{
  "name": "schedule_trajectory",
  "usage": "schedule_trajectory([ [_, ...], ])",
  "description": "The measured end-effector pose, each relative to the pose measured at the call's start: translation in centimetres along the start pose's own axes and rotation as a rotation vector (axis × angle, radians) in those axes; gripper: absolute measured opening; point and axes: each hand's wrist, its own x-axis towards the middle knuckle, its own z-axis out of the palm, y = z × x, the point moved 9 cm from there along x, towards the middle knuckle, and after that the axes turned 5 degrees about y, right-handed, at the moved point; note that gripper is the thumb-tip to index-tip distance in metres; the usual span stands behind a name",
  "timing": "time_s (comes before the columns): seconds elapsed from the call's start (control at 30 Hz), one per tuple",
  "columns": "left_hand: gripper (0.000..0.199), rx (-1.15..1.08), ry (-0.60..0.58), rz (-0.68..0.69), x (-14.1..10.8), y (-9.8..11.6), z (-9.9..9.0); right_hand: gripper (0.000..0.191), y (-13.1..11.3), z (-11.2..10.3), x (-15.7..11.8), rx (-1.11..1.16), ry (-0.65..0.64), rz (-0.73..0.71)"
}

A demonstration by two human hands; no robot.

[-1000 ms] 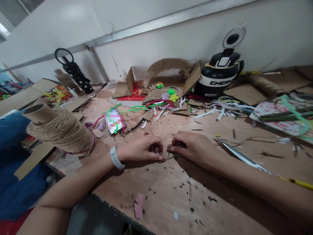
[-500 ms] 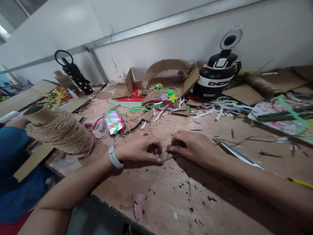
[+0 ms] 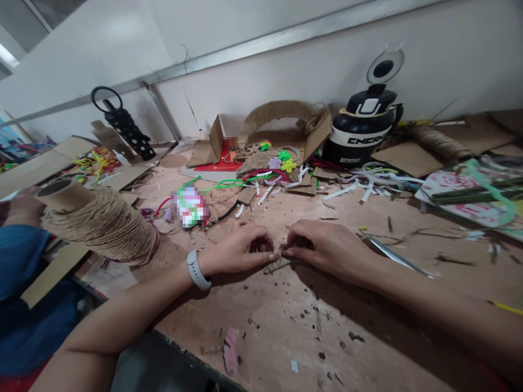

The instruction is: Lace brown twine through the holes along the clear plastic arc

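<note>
In the head view, a small woven brown piece (image 3: pixel 277 265) lies low over the tabletop between my hands. My left hand (image 3: pixel 241 247), with a pale watch band on its wrist, is closed, thumb and fingertips pinched at the piece's upper edge. Opposite it, my right hand (image 3: pixel 322 246) pinches the piece's right end, its fingers curled in. The two sets of fingertips nearly meet. What exactly sits between them is too small to make out. Just beyond my right forearm lie scissors (image 3: pixel 394 256), partly covered by it.
A large twine spool (image 3: pixel 102 223) stands at left, near a person in a blue sleeve (image 3: pixel 22 256). Behind my hands are a blurred-out phone (image 3: pixel 190 206), crocheted flowers (image 3: pixel 281 159), a twine-wrapped arch (image 3: pixel 281 110) and a black-and-white jug (image 3: pixel 362 130). A pink scrap (image 3: pixel 231 351) lies near the front edge.
My left fingertips have shifted up and right, closer to my right fingers, so more of the woven piece shows below. Another person's hand has come into view behind the spool.
</note>
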Motion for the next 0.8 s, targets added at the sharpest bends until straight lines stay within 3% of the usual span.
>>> schedule_trajectory([
  [0.53, 0.017, 0.002, -0.002, -0.006, 0.2, 0.2, 0.3, 0.011, 1.4, -0.8, 0.2, -0.003, -0.031, 0.105],
  [0.8, 0.018, -0.05, -0.018, -0.012, 0.1, 0.2, 0.4, 0.01, 1.3, -0.8, 0.6, 0.068, 0.051, 0.012],
])
